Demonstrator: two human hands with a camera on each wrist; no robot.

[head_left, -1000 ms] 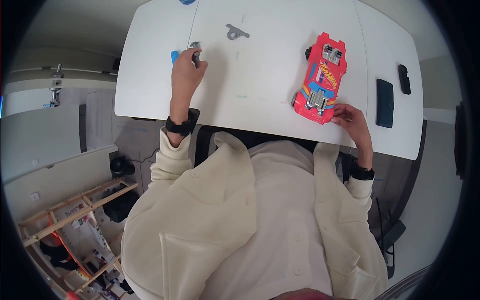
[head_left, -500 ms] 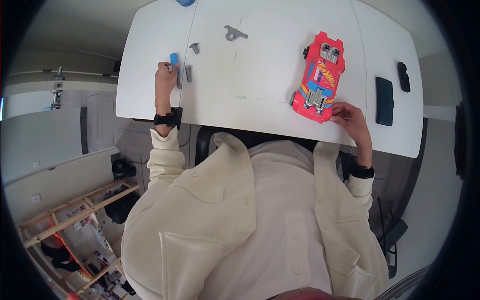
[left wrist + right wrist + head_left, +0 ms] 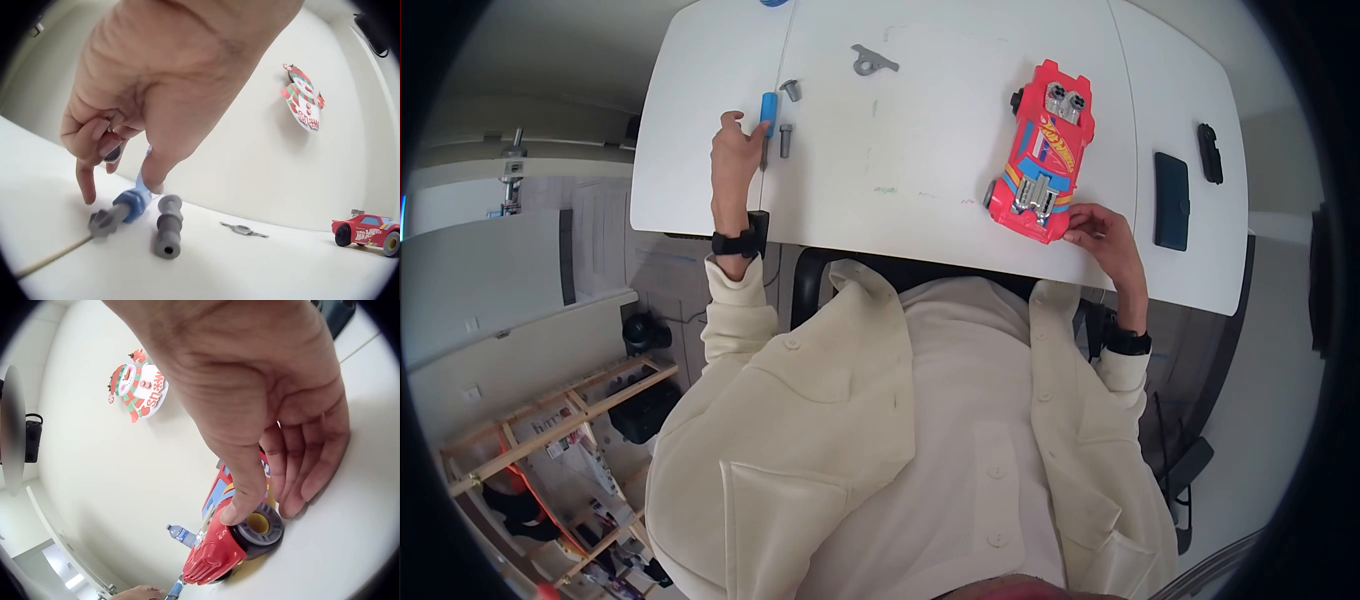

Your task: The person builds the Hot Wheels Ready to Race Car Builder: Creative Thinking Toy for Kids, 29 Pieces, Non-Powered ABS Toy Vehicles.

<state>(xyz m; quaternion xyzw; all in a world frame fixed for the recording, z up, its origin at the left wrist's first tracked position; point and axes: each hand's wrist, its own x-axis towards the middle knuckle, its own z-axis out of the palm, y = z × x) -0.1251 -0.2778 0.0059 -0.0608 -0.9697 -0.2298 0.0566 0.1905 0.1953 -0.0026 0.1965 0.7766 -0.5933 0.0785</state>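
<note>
A blue-handled tool [image 3: 769,106] with a grey shaft lies at the table's left; in the left wrist view its blue collar [image 3: 134,203] is near the thumb. My left hand [image 3: 735,165] touches it with the thumb, other fingers apart from it, some bent. Beside it are two grey bolt-like pieces, one long [image 3: 785,142], one with a wide head [image 3: 791,90]. My right hand [image 3: 1110,250] rests at the near end of a red toy car [image 3: 1043,150]. In the right wrist view, the thumb lies on its red body by the wheel [image 3: 259,530], fingers loosely extended beside it.
A flat grey part [image 3: 872,62] lies at the table's far middle. Right of the car are a dark case [image 3: 1171,201] and a small black object [image 3: 1209,154]. A blue object [image 3: 773,2] is at the far edge. The near table edge runs before the person's body.
My left hand has let go of a grey piece and moved left to the blue tool, which has shifted slightly right. The right hand and car have barely moved.
</note>
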